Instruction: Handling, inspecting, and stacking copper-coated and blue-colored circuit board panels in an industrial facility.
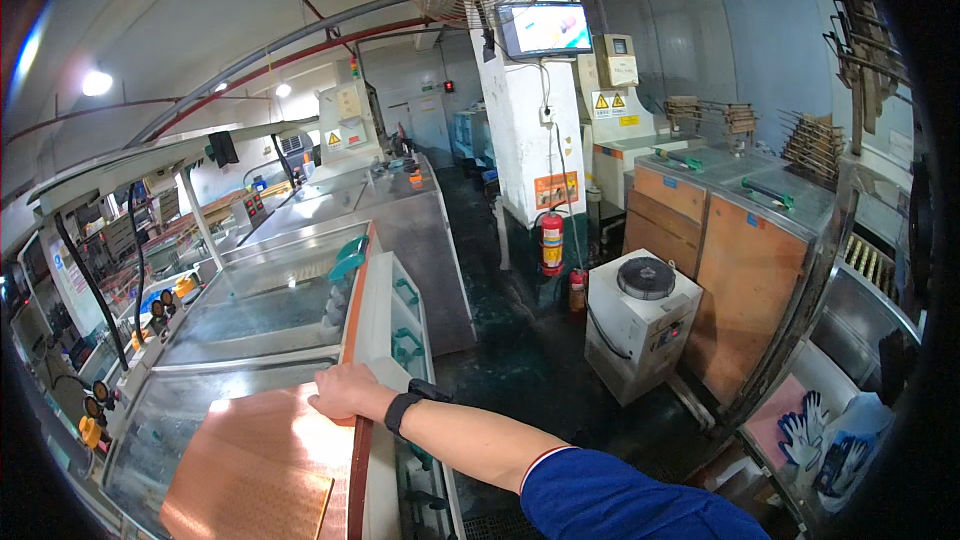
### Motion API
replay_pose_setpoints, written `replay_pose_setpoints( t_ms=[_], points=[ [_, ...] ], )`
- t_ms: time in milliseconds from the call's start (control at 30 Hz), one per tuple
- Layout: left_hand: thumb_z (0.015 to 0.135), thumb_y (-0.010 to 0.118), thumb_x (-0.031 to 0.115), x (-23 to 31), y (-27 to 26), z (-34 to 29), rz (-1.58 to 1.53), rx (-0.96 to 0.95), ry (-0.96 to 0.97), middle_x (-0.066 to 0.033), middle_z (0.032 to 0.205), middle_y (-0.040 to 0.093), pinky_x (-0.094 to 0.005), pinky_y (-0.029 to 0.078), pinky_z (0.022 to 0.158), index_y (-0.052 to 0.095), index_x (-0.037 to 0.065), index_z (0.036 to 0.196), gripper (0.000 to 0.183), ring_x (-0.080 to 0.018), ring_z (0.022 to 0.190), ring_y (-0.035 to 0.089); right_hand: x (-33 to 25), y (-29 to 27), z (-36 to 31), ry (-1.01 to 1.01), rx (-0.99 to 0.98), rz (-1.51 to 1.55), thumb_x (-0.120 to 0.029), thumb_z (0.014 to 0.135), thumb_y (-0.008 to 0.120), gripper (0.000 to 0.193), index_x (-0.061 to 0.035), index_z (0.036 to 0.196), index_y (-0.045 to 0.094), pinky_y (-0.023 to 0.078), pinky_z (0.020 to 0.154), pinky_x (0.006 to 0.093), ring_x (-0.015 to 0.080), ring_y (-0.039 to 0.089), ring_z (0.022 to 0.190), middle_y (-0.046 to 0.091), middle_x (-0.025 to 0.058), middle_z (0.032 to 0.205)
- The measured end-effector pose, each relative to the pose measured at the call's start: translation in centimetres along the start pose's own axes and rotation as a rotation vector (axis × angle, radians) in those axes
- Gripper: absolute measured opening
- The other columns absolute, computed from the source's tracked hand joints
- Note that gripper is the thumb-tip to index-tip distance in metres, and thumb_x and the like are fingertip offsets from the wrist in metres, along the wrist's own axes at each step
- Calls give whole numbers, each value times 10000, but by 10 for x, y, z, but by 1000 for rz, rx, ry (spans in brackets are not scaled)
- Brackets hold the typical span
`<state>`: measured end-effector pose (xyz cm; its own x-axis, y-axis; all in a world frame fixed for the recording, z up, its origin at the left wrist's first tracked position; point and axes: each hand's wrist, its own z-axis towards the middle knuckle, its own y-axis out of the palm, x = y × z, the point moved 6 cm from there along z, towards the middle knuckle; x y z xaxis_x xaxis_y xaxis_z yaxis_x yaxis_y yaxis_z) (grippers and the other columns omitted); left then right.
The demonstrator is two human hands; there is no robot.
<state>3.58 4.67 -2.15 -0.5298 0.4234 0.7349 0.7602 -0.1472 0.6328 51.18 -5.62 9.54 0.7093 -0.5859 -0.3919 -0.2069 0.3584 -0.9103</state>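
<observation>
My right hand (pixel 346 392), a black band on its wrist, reaches in from the lower right. Its fingers are curled at the upper right corner of a copper sheet (pixel 225 455) and seem to grip it; the fingertips are partly hidden. Shiny and flat, the sheet lies over the glass-topped cover (pixel 135 410) of a long machine, close to its orange-brown edge strip. A thin line crosses the sheet's lower right, perhaps the edge of a second one. My left hand is out of the picture.
Teal handles (pixel 405 345) stick out from the machine's side. Gauges (pixel 95 405) line its far left. Across the dark aisle stand a white chiller-like unit (pixel 640 325), a wood-panelled tank (pixel 755 310) and a fire extinguisher (pixel 552 243). Work gloves (pixel 803 430) lie at lower right.
</observation>
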Motion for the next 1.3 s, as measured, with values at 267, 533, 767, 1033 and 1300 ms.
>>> replay_pose_setpoints(
  t_ms=[267,533,767,1033,1300],
  points=[
    [975,554,84,6,1,-4,79,-61,74,-111,913,608,-314,502,644,556,-40,1191,248,-227,747,571,1,3,3,-11,11,3,-416,946,499,486,-1,1143,658,516,905,493,389,660,1071,695,226,1123],
    [994,570,162,2,17,-1,47,-28,35,-138,888,632,-321,520,625,567,-49,1123,247,-232,737,603,12,0,3,-5,27,-6,-402,936,486,484,6,1140,650,520,890,495,391,666,1047,695,237,1104],
    [1004,596,282,-1,-13,17,25,-38,-24,-141,854,627,-325,535,638,550,-74,1130,380,-247,720,620,3,-1,1,6,4,-3,-408,935,481,489,5,1136,650,520,895,491,387,667,1048,695,236,1104],
    [1009,546,179,2,1,12,66,-65,16,-165,1080,616,-358,568,799,517,-48,1268,345,-276,944,622,6,1,2,-11,23,-7,-412,936,482,487,2,1125,656,520,901,487,382,665,1057,697,223,1108],
    [1011,497,104,0,1,15,97,-100,42,-196,1171,593,-384,558,881,494,-43,1321,344,-284,1033,604,10,1,3,2,32,-13,-423,941,487,489,-2,1117,662,519,901,491,385,661,1065,694,229,1114]
  ],
)
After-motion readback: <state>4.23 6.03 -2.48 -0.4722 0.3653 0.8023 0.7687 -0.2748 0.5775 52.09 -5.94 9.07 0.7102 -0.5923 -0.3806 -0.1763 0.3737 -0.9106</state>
